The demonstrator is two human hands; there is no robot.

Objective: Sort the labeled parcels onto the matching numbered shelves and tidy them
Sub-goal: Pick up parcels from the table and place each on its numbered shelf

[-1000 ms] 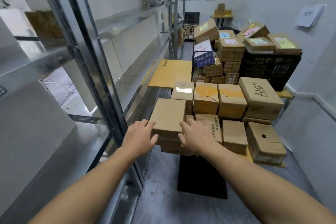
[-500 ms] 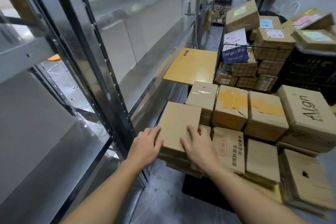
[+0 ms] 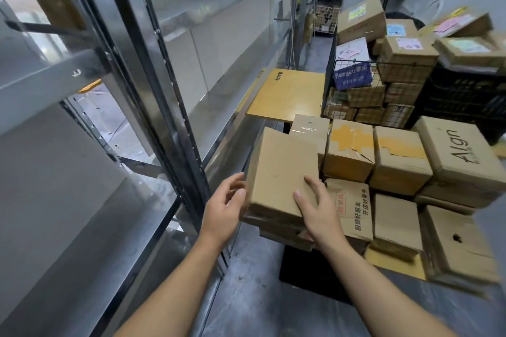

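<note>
Beside shelves [image 3: 164,96], left hand [image 3: 224,209] and right hand [image 3: 319,209] grip (plain brown) parcel [image 3: 282,169].

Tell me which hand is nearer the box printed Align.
Right. The right hand lies left of the Align box, on the plain parcel; the left hand is farther left, at that parcel's left edge.
</note>
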